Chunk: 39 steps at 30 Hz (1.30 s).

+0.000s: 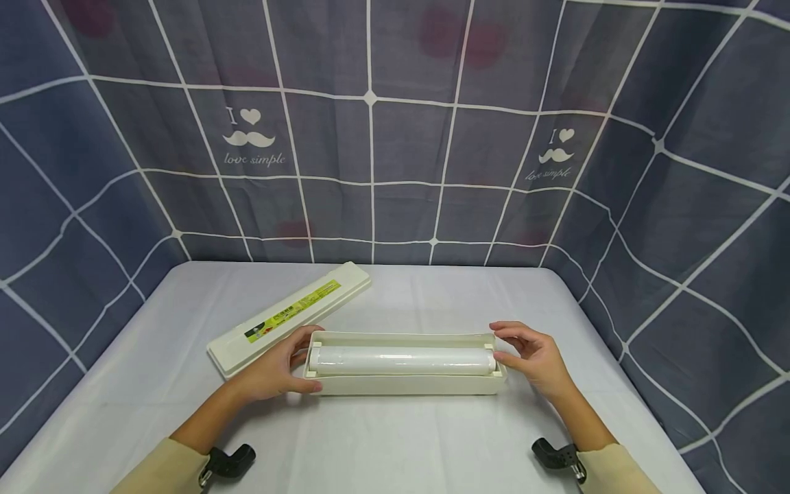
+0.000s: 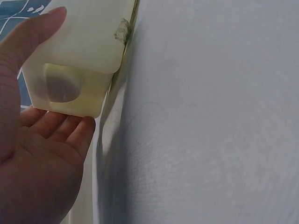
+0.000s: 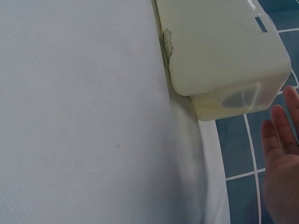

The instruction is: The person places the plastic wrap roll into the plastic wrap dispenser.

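Note:
A cream plastic cling film dispenser box [image 1: 407,387] lies lengthwise on the table, its top uncovered. Inside it sits a white roll of cling film [image 1: 401,360]. My left hand [image 1: 278,369] grips the box's left end, thumb at the front wall and fingers at the back; the left wrist view shows this end of the box [image 2: 84,42] between them. At the other end is my right hand [image 1: 535,355], with loosely bent fingers. In the right wrist view its fingers [image 3: 280,123] are beside the box's end [image 3: 229,56], apart from it. That thumb is hidden there.
A long cream lid [image 1: 333,291] with a yellow-green label lies slanted behind the box, to the left, partly behind my left hand. White cloth [image 1: 420,439] covers the table. Dark checked curtains [image 1: 401,144] stand at the back and both sides.

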Tool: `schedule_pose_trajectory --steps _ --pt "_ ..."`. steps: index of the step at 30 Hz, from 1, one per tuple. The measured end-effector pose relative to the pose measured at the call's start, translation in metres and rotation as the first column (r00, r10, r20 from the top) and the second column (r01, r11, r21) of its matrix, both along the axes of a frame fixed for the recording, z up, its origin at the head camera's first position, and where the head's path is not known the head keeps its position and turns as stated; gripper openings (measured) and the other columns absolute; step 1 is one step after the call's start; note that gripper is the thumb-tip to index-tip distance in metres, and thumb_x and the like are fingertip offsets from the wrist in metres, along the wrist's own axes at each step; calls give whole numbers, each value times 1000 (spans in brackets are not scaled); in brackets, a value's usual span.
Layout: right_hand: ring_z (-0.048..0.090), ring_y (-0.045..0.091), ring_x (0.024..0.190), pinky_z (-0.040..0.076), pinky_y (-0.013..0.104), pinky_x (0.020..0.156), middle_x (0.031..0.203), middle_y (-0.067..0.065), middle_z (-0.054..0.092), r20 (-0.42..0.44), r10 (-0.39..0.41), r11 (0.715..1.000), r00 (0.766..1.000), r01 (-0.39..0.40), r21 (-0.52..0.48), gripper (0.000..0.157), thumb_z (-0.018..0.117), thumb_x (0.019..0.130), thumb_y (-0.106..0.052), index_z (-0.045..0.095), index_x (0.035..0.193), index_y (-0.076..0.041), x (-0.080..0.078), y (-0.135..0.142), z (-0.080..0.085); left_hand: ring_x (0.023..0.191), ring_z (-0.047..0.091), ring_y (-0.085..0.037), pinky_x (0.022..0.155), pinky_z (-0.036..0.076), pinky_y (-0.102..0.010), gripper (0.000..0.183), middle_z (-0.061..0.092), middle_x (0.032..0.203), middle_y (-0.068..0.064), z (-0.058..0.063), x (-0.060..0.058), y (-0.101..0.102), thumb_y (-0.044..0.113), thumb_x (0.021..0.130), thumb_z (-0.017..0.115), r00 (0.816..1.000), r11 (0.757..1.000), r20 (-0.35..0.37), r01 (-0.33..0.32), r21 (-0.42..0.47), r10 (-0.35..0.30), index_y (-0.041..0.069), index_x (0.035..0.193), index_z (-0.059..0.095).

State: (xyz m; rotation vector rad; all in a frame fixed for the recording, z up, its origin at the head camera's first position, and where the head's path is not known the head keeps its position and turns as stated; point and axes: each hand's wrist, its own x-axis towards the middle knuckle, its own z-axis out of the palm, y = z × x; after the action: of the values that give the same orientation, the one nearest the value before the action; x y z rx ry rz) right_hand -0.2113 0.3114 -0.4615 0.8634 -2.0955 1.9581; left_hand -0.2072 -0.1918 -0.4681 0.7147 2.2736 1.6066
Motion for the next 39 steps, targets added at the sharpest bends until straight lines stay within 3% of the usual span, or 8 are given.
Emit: schedule_pose_trajectory --steps 8,17,24,33,36,39 --pt "58 14 132 48 30 113 137 18 62 29 12 999 1000 -13 41 50 74 79 21 55 125 22 -2 4 -5 142 45 -42 107 40 -6 99 44 151 -18 -1 -1 1 13 73 93 1000 1000 -1 -2 4 2 6 152 34" --pt "52 15 138 43 22 116 144 -2 57 118 66 991 991 -79 104 70 75 79 18 41 140 21 -3 6 -8 141 46 -39 107 39 -6 100 44 151 -16 -1 -1 1 12 72 94 1000 1000 -1 -15 -3 15 7 152 35" --pt "51 12 137 45 18 112 149 0 48 200 141 975 969 -172 142 82 76 81 12 32 150 13 -5 6 -12 143 43 -41 107 38 -5 103 43 152 -17 -1 -1 0 13 72 94 1000 1000 13 -11 6 11 3 154 32" --pt "49 7 135 45 14 108 152 0 45 244 150 966 958 -195 171 95 81 77 9 27 154 9 -2 5 -12 144 41 -43 107 35 -3 106 41 153 -18 1 1 0 14 73 93 1000 1000 19 -7 5 7 3 156 28" --pt "48 6 136 45 14 107 154 3 43 258 148 964 955 -197 177 98 82 76 8 26 156 7 -2 5 -12 146 39 -44 108 35 -3 108 39 154 -18 1 2 0 14 74 93 1000 1000 21 -4 13 4 5 157 25" --pt "47 5 137 45 14 107 157 15 38 272 156 963 950 -208 171 102 83 75 7 23 157 6 -3 5 -13 146 38 -44 109 34 -3 112 36 157 -20 0 3 -2 14 74 93 1000 1000 16 1 24 -1 5 159 21"
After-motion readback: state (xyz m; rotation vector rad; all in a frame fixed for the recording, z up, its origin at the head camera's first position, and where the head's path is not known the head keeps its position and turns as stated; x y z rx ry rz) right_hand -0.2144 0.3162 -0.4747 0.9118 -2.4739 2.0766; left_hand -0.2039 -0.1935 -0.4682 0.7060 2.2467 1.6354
